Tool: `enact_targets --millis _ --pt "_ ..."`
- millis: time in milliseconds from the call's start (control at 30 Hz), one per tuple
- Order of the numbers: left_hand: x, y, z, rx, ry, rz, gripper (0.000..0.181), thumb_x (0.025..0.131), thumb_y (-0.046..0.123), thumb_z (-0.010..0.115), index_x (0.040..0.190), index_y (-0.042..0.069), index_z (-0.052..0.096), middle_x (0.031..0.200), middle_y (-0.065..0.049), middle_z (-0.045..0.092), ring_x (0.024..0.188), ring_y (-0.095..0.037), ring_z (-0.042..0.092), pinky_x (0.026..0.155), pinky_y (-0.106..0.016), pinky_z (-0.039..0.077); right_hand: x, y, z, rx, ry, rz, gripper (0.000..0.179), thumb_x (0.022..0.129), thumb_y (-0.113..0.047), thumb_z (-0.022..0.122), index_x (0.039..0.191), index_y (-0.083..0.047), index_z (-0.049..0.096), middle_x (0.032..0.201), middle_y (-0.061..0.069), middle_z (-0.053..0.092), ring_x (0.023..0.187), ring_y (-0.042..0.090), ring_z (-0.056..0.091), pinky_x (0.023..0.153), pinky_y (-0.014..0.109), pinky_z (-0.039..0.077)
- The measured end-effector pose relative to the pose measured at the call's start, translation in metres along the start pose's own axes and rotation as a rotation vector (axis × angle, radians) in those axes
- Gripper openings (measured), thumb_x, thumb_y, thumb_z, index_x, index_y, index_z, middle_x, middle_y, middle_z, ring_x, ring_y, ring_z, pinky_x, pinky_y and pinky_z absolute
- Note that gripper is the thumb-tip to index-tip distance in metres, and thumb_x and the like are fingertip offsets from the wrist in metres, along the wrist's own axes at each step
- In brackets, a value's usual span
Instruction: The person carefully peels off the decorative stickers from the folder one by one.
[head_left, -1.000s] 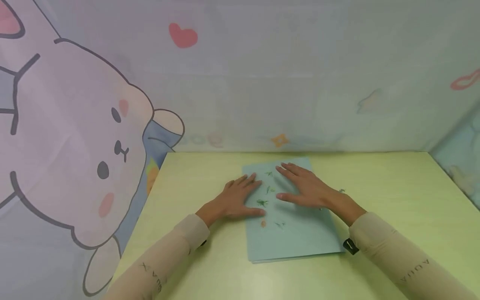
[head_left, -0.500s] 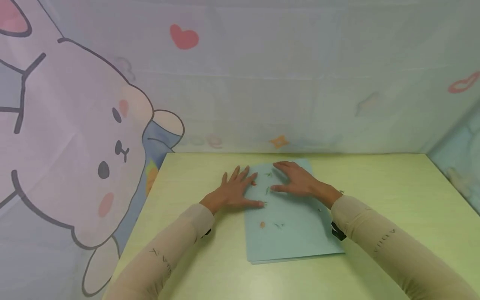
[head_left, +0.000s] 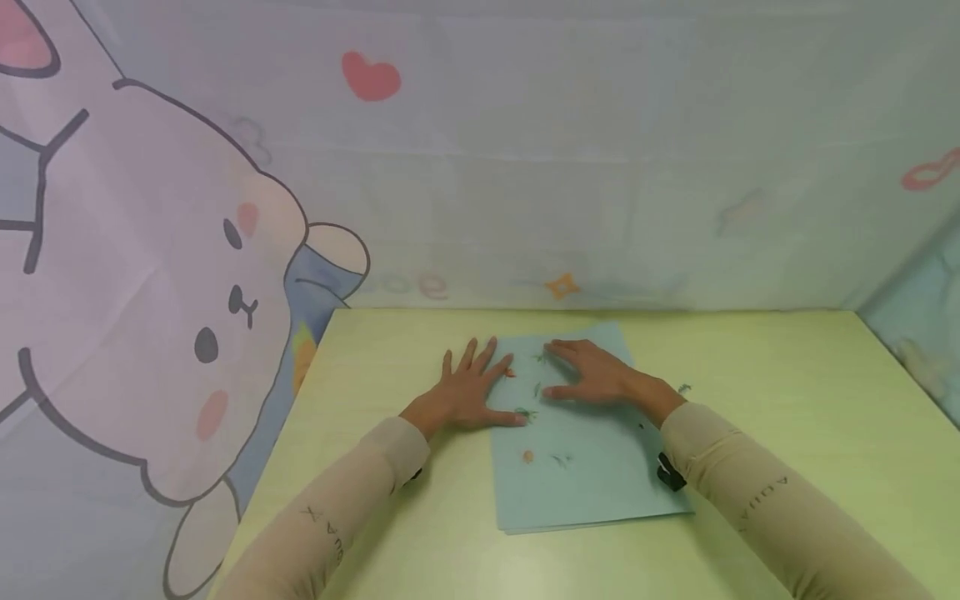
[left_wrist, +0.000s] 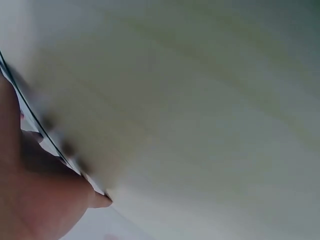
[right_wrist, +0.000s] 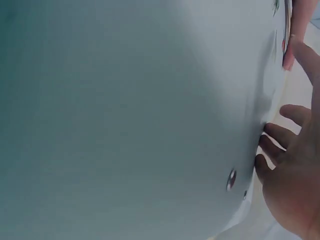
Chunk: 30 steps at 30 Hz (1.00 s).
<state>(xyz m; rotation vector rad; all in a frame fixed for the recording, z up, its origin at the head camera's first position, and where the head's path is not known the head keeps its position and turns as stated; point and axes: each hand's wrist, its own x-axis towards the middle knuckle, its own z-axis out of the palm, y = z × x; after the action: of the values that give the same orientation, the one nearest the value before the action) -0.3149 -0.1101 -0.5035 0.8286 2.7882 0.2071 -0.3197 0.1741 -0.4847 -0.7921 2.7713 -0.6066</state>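
Light blue sheets of paper (head_left: pixel 592 492) lie stacked on the table, their lower edges slightly offset. Small flat pieces that look like plants dot the top sheet: a green sprig (head_left: pixel 529 412), an orange piece (head_left: pixel 528 457), a pale green piece (head_left: pixel 562 460) and a red piece (head_left: pixel 510 372). My left hand (head_left: pixel 471 397) lies spread over the left edge, its thumb beside the sprig. Over the upper sheet is my right hand (head_left: pixel 597 377), fingers extended and thumb apart, pinching nothing. In the right wrist view its fingertips seem near the paper; contact is unclear.
A pale yellow-green table (head_left: pixel 765 400) carries the paper. A small dark green piece (head_left: pixel 684 388) lies right of the stack, by the right wrist. Behind hangs a printed cloth (head_left: pixel 510 208), with a large cartoon animal (head_left: pixel 172 283) at the left.
My right hand has shifted a little left over the paper. My left fingers have spread wider, and the red piece beside them has come into sight. The sheets stay nearly in place.
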Motion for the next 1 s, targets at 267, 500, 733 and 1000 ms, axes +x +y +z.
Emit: enact_targets --millis 267,500,733,1000 --pt "-0.002 0.002 0.002 0.004 0.009 -0.003 0.113 0.088 0.089 0.053 0.173 0.028 0.008 0.178 -0.008 -0.01 0.162 -0.039 -0.012 0.122 -0.073 -0.002 -0.008 -0.008 0.001 -0.062 -0.015 -0.026 0.08 0.105 -0.05 0.062 0.165 -0.004 0.036 0.171 0.023 0.028 0.156 0.049 0.025 0.119 0.069 0.026" --pt "-0.003 0.002 0.0 -0.01 0.031 -0.002 0.112 0.089 0.087 0.054 0.173 0.028 0.01 0.178 -0.009 -0.008 0.162 -0.039 -0.012 0.122 -0.073 -0.003 -0.005 -0.007 0.0 -0.097 0.006 -0.062 0.075 0.107 -0.044 0.06 0.164 -0.003 0.036 0.17 0.024 0.03 0.155 0.049 0.027 0.12 0.068 0.026" --pt "-0.002 0.0 0.002 -0.015 0.036 0.009 0.113 0.088 0.087 0.055 0.173 0.027 0.011 0.178 -0.009 -0.008 0.162 -0.041 -0.01 0.121 -0.074 -0.002 0.005 -0.003 -0.002 -0.108 0.07 -0.074 0.067 0.103 -0.032 0.071 0.158 -0.002 0.047 0.157 0.025 0.049 0.142 0.048 0.046 0.111 0.065 0.04" --pt "0.001 -0.002 0.006 0.001 0.032 0.003 0.115 0.086 0.092 0.051 0.173 0.03 0.008 0.178 -0.007 -0.01 0.162 -0.039 -0.012 0.121 -0.074 -0.002 0.023 0.009 -0.006 0.029 0.164 -0.067 0.043 0.101 -0.018 0.074 0.138 0.002 0.067 0.138 0.024 0.059 0.125 0.044 0.057 0.103 0.059 0.047"
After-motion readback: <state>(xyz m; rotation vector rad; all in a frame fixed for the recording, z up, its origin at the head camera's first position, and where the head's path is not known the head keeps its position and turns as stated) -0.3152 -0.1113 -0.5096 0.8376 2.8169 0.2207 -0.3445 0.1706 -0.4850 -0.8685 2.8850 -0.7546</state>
